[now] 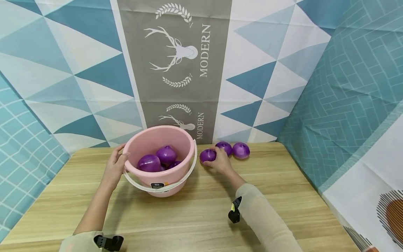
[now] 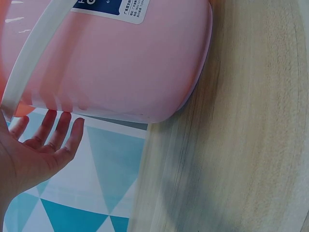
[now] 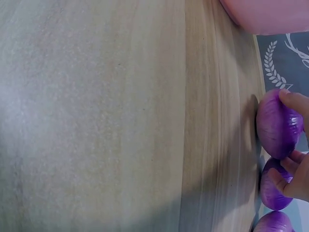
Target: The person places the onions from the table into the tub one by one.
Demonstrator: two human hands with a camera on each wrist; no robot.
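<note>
A pink bucket with a white handle stands on the wooden table, several purple onions inside it. My left hand holds the bucket's left rim; in the left wrist view its fingertips lie right at the bucket's side. Right of the bucket, my right hand grips a purple onion between thumb and fingers. Just beyond that hand are two more onions, one partly hidden behind it and another at its right.
The wooden table ends at the back against a patterned wall covering. Blue tiled sheeting borders the left side, and teal sheeting the right. A black wrist camera is strapped to the right sleeve.
</note>
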